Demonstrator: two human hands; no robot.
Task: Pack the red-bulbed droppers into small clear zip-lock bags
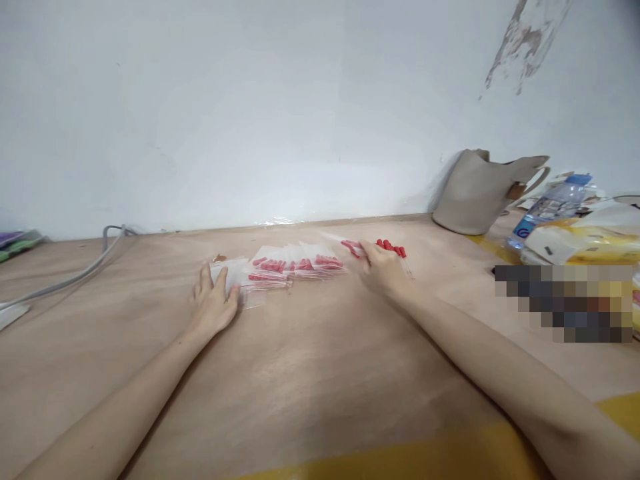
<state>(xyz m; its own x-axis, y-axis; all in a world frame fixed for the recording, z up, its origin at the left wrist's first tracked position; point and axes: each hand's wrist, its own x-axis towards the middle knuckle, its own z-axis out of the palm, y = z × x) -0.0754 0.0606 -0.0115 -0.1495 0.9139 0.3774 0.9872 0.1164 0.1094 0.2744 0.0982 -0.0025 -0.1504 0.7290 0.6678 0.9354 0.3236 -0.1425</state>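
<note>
A row of small clear plastic bags (pixel 285 265) with red pieces inside lies overlapping on the brown paper-covered table (pixel 320 373). My left hand (pixel 213 303) rests flat, fingers apart, on the left end of the row. My right hand (pixel 383 267) is at the right end, its fingers pinching a clear bag of red pieces (pixel 353 247). More red pieces (pixel 393 248) lie just behind that hand.
A beige bucket bag (pixel 480 190) stands against the white wall at the back right. Beside it lie a plastic water bottle (pixel 550 207) and yellow-white packages (pixel 590 243). A grey cable (pixel 75 273) runs along the far left.
</note>
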